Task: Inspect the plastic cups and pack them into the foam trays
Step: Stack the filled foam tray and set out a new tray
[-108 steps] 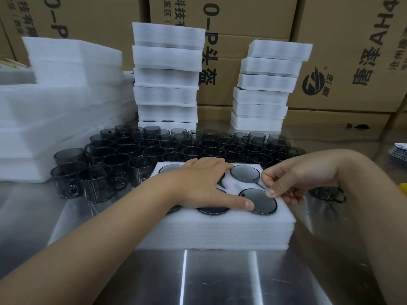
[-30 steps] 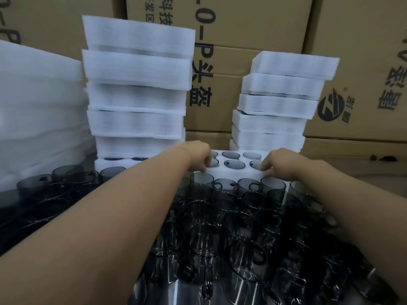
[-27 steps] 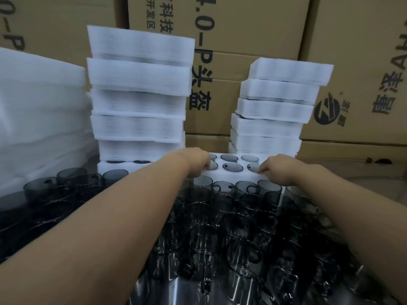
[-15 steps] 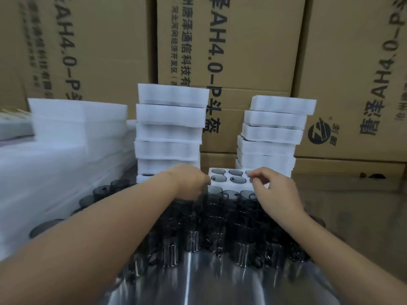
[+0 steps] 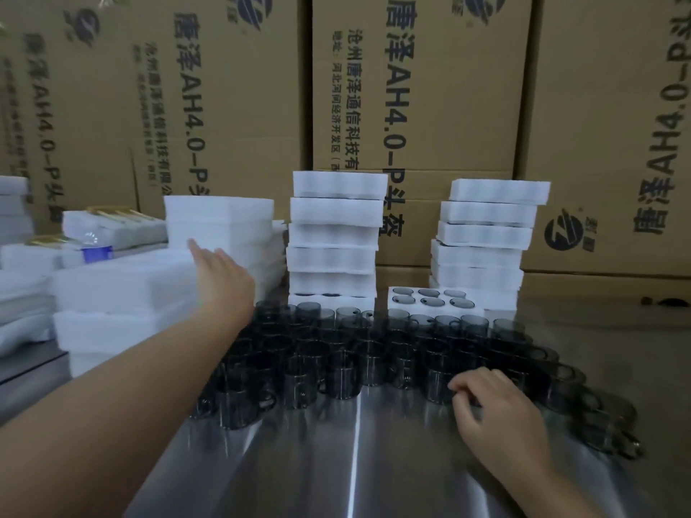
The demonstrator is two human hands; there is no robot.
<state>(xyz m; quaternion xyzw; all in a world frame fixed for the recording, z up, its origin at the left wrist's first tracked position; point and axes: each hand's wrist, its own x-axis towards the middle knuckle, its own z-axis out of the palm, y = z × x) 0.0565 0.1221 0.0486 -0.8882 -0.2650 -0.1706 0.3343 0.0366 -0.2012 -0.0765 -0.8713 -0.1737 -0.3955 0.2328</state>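
Left hand [image 5: 221,274], right hand [image 5: 495,403], forearms [image 5: 112,413] bare.

**Head view: dim, even light, soft focus throughout.**
A bright streak of glare runs down the steel table [image 5: 353,454]. The foam [image 5: 220,218] at left washes out to near white. The dark cups [image 5: 374,353] merge into one blurred mass. Your left hand [image 5: 220,278] is slightly smeared. Boxes [image 5: 617,125] lean and bow at your frame's edges.
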